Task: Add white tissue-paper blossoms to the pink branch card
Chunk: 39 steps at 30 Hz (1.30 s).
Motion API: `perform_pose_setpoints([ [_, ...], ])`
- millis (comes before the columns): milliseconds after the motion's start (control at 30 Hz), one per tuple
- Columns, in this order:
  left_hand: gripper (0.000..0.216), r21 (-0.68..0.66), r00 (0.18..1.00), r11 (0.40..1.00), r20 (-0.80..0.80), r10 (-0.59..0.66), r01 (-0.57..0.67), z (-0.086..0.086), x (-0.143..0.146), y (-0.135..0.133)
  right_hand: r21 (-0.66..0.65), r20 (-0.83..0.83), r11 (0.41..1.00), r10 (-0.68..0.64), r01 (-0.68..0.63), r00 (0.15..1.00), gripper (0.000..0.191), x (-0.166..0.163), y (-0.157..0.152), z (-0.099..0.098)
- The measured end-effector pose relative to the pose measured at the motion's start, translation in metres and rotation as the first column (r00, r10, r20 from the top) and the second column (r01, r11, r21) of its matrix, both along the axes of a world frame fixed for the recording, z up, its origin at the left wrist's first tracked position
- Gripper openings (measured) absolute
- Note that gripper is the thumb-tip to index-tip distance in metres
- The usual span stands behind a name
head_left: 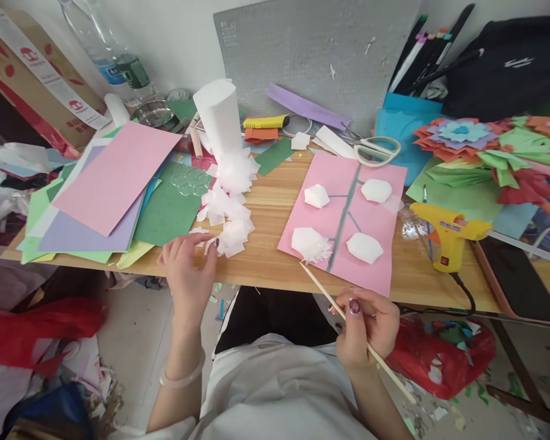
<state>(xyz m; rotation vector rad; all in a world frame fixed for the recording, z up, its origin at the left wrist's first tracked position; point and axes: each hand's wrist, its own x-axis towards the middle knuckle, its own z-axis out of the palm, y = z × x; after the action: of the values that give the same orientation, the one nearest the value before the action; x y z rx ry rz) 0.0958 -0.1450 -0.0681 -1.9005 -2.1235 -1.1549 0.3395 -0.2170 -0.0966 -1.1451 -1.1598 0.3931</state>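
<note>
My left hand (187,269) is at the table's front edge by a loose heap of small white tissue paper pieces (233,235). Its thumb and index finger are pinched together on a piece at the heap's near side. My right hand (369,324) grips a thin wooden stick (321,284), its tip pointing at the near left of a pink sheet (371,278). That sheet bears a drawn grey-green stem with side branches and several white paper shapes. The near left shape (309,243) has ruffled tissue bits along its right side.
Coloured sheets (119,177) are stacked on the left; a white paper roll (217,116) stands behind the heap. Scissors (378,151) touch the pink sheet's far edge. A yellow glue gun (449,232), a phone (517,278) and paper flowers (462,137) are on the right.
</note>
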Motion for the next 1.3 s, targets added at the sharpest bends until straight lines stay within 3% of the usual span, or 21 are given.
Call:
perform_pose_setpoints([
  [233,0.008,-0.219,0.998,0.973,0.017,-0.068,0.071,-0.007,-0.004,0.021,-0.004,0.032,0.999,0.035,-0.035,0.999,0.014,-0.004,0.001,0.001],
  [400,0.005,-0.178,0.996,0.982,0.076,-0.055,0.068,-0.002,-0.003,0.023,-0.031,-0.073,0.996,0.079,-0.081,0.994,0.015,-0.004,-0.005,0.005],
  [533,0.006,-0.131,0.979,0.985,0.185,-0.085,0.111,0.002,-0.008,0.015,0.007,-0.033,0.994,0.109,-0.109,0.993,0.021,-0.005,-0.003,0.004],
  [633,0.008,-0.038,0.944,0.984,0.292,-0.156,0.175,0.004,-0.004,0.009,-0.005,0.033,0.998,0.064,-0.064,0.997,0.023,-0.011,0.000,0.000],
  [800,0.010,0.056,0.910,0.965,0.322,-0.262,0.258,0.012,0.012,0.002,-0.142,0.075,0.988,-0.049,0.059,0.996,0.020,-0.016,-0.003,-0.006],
  [1133,0.006,-0.051,0.759,0.819,0.411,-0.504,0.572,0.015,0.048,0.005,-0.031,0.086,0.991,-0.124,0.127,0.989,0.026,0.007,-0.007,-0.016],
  [1300,0.013,-0.127,0.758,0.764,0.307,-0.576,0.633,0.007,0.067,0.013,-0.015,0.051,0.990,-0.142,0.143,0.988,0.025,0.009,-0.007,-0.009],
])
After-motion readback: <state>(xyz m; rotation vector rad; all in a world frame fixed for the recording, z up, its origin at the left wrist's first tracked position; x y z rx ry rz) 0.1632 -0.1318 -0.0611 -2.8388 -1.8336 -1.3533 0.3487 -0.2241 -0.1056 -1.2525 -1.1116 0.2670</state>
